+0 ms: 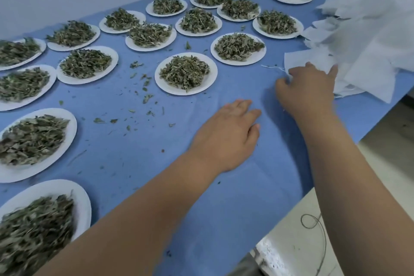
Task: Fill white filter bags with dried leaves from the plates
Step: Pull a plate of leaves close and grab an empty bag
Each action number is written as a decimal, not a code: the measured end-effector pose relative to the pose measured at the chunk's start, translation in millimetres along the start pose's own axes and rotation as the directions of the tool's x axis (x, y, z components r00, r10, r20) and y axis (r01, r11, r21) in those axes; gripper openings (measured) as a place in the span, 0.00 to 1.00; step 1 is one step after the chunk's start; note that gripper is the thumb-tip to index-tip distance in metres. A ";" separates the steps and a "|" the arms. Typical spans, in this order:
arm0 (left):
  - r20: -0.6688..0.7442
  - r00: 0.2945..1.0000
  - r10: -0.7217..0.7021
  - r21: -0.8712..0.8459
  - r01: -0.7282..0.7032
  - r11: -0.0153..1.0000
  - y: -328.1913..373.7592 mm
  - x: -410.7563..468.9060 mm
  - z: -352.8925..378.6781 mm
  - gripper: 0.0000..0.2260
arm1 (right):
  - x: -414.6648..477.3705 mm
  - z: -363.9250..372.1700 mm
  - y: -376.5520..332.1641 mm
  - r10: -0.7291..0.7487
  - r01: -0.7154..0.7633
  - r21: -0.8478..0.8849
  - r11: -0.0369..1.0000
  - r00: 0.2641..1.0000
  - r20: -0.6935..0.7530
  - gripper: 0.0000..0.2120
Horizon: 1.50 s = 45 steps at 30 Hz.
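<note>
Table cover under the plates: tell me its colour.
The table cover is plain blue, clearest in the head view.

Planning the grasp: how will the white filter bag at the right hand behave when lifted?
Probably floppy: the filter bag lies thin and flat, and the bag pile beside it is crumpled. Likely very light, so it may slide on the blue cloth or drag neighbours.
</note>
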<state>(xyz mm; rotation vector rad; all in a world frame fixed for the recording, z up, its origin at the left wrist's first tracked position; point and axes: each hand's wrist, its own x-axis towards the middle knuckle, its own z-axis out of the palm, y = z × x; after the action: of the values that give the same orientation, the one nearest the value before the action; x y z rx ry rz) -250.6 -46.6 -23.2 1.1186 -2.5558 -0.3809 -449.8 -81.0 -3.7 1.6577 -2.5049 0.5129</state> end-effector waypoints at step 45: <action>-0.413 0.686 -0.599 -0.512 0.369 0.776 -59.8 -331.0 -239.2 0.17 | -215.6 -91.0 -334.1 -0.836 -0.751 0.621 -0.225 0.476 0.272 0.06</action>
<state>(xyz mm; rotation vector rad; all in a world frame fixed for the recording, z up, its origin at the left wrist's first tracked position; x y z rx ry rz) 95.2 134.0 111.5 1.4846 -1.5442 -0.5632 -68.7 19.8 100.7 3.1853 -1.3512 3.6720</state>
